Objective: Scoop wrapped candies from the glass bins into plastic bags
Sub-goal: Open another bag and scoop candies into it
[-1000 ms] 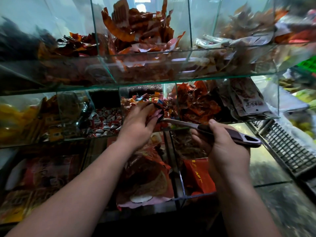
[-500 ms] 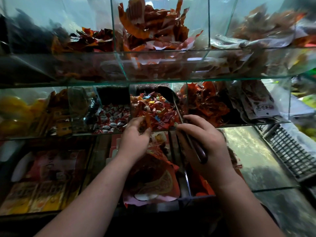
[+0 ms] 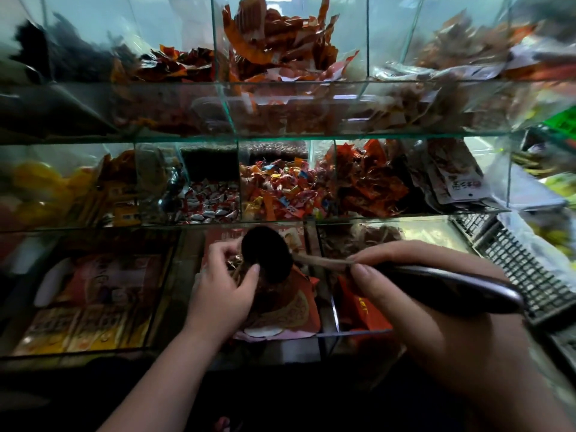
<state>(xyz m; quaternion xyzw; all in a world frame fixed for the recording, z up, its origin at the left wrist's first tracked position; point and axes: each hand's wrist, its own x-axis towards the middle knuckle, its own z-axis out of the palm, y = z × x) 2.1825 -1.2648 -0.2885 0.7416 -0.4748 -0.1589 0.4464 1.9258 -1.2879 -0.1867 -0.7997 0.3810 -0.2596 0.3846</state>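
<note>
round scoop [image 3: 266,254] now lowered; right hand [image 3: 436,310] grips handle [image 3: 452,288], left hand [image 3: 223,296] pinches crinkly bag [image 3: 234,264].

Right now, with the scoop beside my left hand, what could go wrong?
The scoop hangs over the lower bin, by the left hand; any bag there is too dim to see, so its load could spill among the packets below. The right hand holds the handle close to the glass divider and could knock it.

shop dim | backlit fr top | blk mesh crate [image 3: 523,269] R side
</note>
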